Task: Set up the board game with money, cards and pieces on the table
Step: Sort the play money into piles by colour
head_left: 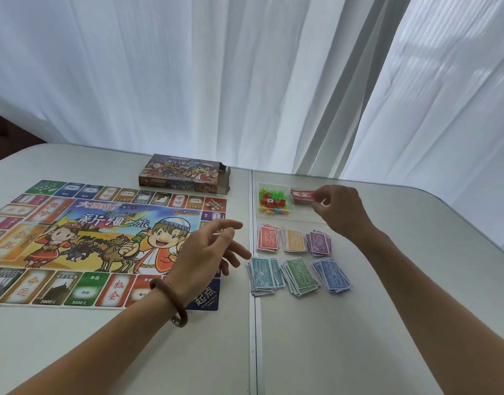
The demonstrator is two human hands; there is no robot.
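Observation:
The colourful game board [102,240] lies flat on the left half of the table. To its right, several sorted stacks of play money lie in two rows: red [268,238], orange [295,240] and purple [320,242] behind, teal [264,276], green [299,276] and blue [332,275] in front. Behind them a clear plastic bag [275,202] holds small red, green and yellow pieces and a die. My right hand [340,210] pinches a stack of red-backed cards [302,195] beside the bag. Over the board's right edge hovers my left hand [209,249], fingers spread, holding nothing.
The open game box [182,173] lies at the back of the white table [359,337], behind the board. A seam [253,337] runs down the table between board and money. White curtains [245,81] hang behind the table's far edge.

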